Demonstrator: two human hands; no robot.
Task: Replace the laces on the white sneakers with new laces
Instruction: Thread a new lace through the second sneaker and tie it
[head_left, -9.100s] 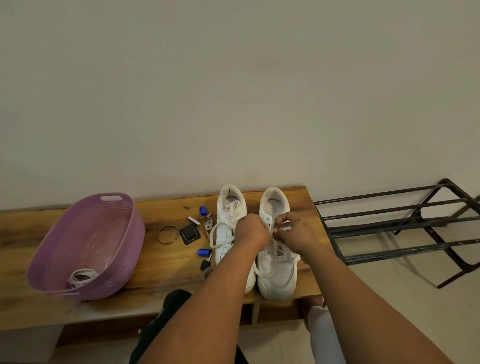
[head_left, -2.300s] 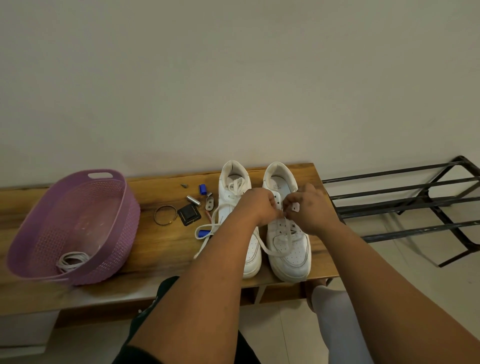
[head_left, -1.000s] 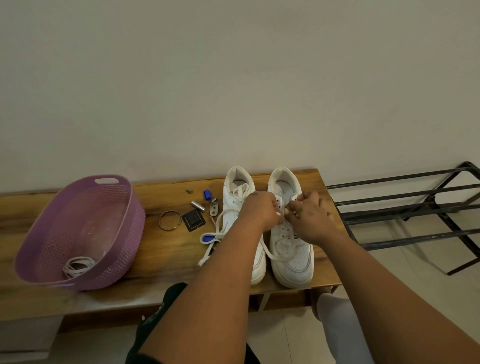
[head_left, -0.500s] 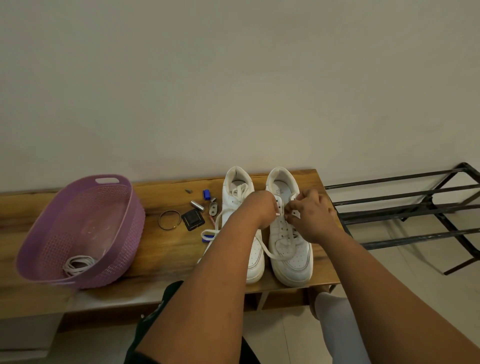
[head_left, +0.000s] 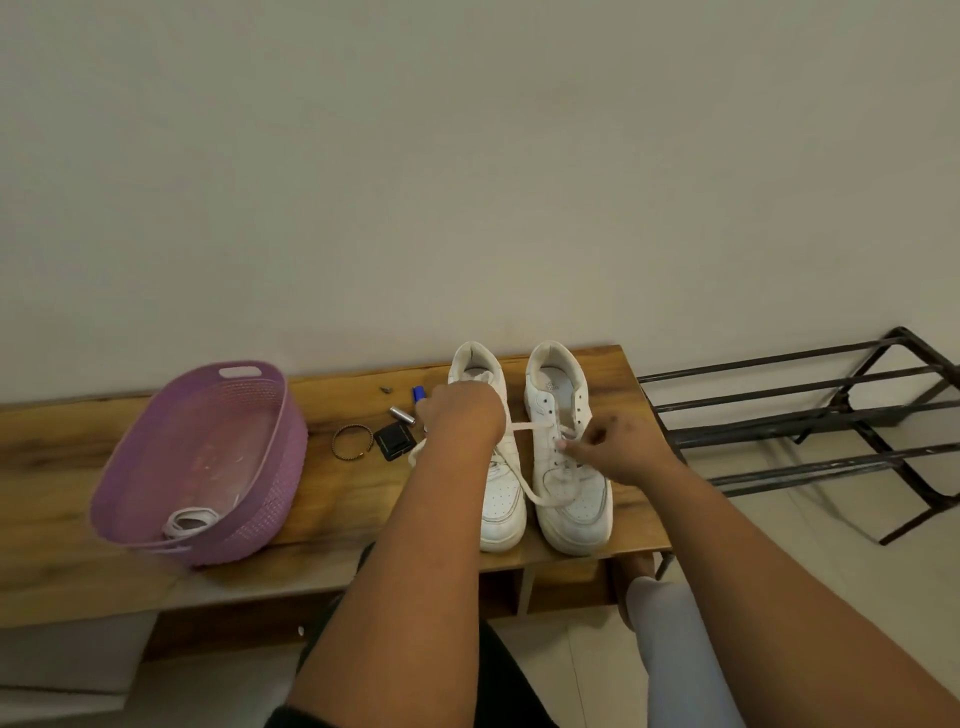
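Two white sneakers stand side by side on a wooden bench (head_left: 363, 499), toes toward the person, heels toward the wall.

Left hand (head_left: 460, 413): curled into a fist over the left sneaker (head_left: 493, 467), knuckles up. A white lace (head_left: 530, 426) runs taut out of this fist, rightward across the gap to the eyelets of the right sneaker (head_left: 563, 467). The fist grips that lace; the fingertips themselves are hidden under the hand.

Right hand (head_left: 615, 447): low over the middle eyelets of the right sneaker, thumb and forefinger pinched together at the lace there. The other fingers are curled in.

A slack loop of the same lace hangs below the right hand, drooping over the toe of the right sneaker and sweeping back up toward the left hand. The upper eyelets of the right sneaker, beyond the right hand, are open holes. More lace bunches just under the left wrist, on the left sneaker's side.

Left of the left hand, on the bench: a small blue cap (head_left: 418, 393), a silver cylinder (head_left: 402, 415), a black square piece (head_left: 393, 440), a thin bangle (head_left: 352, 441). Further left, well apart from both hands, a purple plastic basket (head_left: 275, 467) with a coil of white laces (head_left: 189, 521) in its near corner.

Right of the right hand, off the bench end, a black metal shoe rack (head_left: 810, 410) stands on the floor.
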